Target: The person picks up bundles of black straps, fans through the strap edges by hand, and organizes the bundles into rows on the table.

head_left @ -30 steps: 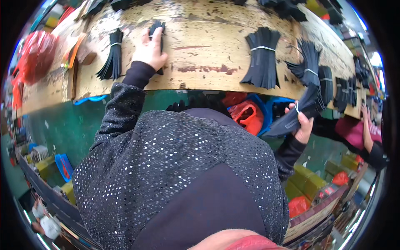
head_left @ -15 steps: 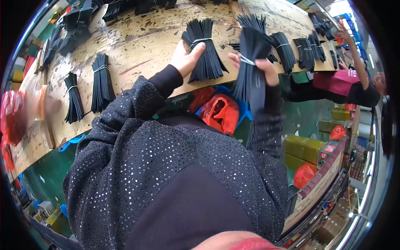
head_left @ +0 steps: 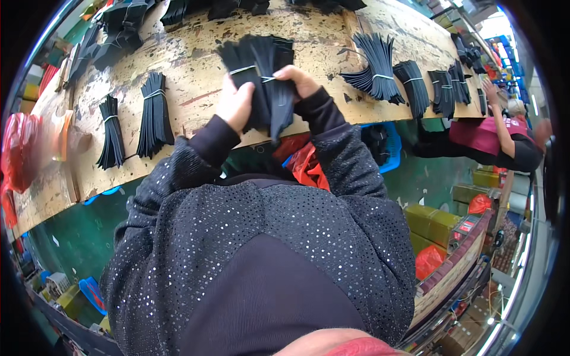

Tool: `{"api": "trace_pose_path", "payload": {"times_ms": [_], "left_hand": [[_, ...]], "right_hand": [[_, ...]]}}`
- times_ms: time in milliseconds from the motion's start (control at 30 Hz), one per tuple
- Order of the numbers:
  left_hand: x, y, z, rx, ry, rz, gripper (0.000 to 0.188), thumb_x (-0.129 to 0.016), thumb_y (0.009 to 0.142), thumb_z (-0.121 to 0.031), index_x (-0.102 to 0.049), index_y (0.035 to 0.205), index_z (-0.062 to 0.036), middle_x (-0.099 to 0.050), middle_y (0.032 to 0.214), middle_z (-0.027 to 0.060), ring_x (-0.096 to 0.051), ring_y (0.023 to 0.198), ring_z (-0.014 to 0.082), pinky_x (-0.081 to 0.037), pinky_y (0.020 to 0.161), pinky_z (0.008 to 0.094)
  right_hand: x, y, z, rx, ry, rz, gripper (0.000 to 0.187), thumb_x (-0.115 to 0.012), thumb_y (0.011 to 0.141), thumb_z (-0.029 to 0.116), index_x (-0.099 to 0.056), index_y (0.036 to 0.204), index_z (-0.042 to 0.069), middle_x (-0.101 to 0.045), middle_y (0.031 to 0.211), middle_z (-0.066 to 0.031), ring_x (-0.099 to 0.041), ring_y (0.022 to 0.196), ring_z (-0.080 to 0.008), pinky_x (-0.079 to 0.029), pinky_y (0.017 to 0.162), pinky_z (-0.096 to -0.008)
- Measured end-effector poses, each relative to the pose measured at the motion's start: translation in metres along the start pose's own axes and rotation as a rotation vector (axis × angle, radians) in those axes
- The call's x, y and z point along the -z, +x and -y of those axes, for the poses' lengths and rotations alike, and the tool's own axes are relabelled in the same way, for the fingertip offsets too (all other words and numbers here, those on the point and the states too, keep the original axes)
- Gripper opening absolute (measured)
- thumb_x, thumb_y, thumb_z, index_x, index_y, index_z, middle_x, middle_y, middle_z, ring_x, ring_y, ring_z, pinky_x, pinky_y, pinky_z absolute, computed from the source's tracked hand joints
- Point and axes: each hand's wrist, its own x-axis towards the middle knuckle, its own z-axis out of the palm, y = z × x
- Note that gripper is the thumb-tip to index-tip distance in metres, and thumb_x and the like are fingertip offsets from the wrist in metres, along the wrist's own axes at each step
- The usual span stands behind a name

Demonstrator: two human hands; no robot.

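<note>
Just above the near edge of the worn wooden table (head_left: 196, 77), my two hands hold two bundles of flat black strips side by side, pressed against each other. My left hand (head_left: 235, 105) is closed on the left bundle (head_left: 240, 56), thumb over its front. The fingers of my right hand (head_left: 301, 82) pinch the right bundle (head_left: 279, 107) near its pale tie. Both bundles fan out at the top; the material of the strips cannot be made out. To the right lies a spread bundle (head_left: 375, 62), tied round its lower part.
Two tied bundles (head_left: 155, 118) lie to the left, and several more (head_left: 412, 83) along the right. Black pieces (head_left: 119, 32) are heaped at the far left. A red bag (head_left: 312, 169) and a blue basket (head_left: 392, 151) sit below the table edge. A co-worker (head_left: 487, 133) is at the right.
My right hand has swung left with its bundle, bringing it against the one in my left hand. The left bundle has been lifted and moved slightly left. The blue basket has come into sight.
</note>
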Motion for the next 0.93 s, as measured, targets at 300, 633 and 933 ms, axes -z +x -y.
{"api": "trace_pose_path", "payload": {"times_ms": [300,633,933], "left_hand": [[0.025,-0.002,0.010,0.034,-0.053,-0.106,0.065,-0.055,0.082,-0.013,-0.022,0.133,0.0084,-0.050,0.117,0.0200,-0.054,0.101,0.0223,-0.044,0.087,0.0296],[0.033,-0.015,-0.003,0.044,-0.022,0.019,0.073,-0.060,0.083,-0.021,-0.020,0.134,0.0115,-0.045,0.126,0.0197,-0.045,0.113,0.0218,-0.035,0.096,0.0293],[0.039,-0.030,-0.010,-0.342,0.384,-0.043,0.081,-0.062,0.083,-0.023,-0.013,0.138,0.0106,-0.023,0.142,0.0287,-0.022,0.134,0.0329,-0.017,0.109,0.0342]], "right_hand": [[0.000,-0.010,0.040,0.269,-0.520,-0.022,0.024,-0.055,0.080,0.016,-0.057,0.093,-0.005,-0.065,0.084,-0.0194,-0.065,0.070,-0.0264,-0.055,0.067,-0.0336],[0.034,-0.004,0.046,-0.150,-1.700,-1.117,0.081,-0.062,0.072,0.040,-0.031,0.129,-0.007,-0.050,0.123,-0.0261,-0.049,0.114,-0.0354,-0.039,0.098,-0.0400],[0.063,-0.010,0.057,-0.096,-1.746,-1.082,0.092,-0.069,0.073,0.044,-0.023,0.136,-0.004,-0.040,0.133,-0.0237,-0.044,0.120,-0.0358,-0.037,0.101,-0.0384]]}}
